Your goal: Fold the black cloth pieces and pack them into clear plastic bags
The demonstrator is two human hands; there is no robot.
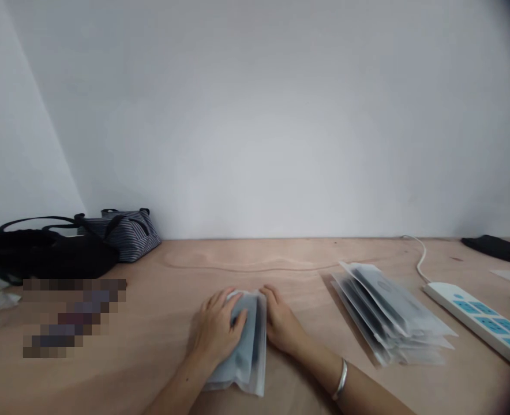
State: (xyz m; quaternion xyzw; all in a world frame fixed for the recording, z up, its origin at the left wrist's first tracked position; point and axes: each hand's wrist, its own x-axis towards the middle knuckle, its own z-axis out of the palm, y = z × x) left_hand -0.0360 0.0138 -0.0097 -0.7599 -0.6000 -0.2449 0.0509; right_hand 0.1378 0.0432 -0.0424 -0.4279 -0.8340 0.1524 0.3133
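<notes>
A frosted plastic bag with a flat dark grey-blue item inside lies on the table in front of me. My left hand rests on top of it, fingers and thumb spread over its left part. Along the bag's right edge, my right hand lies on its side with its fingers extended towards the far corner. Its fingertips touch or nearly touch the bag, and the thumb side is partly hidden. To the right, a stack of several similar frosted bags with dark contents leans unevenly.
A white power strip with blue sockets and a white cable sit right of the stack. A black bag and a striped bag stand at the far left, near a blurred-out patch. The wall bounds the wooden table.
</notes>
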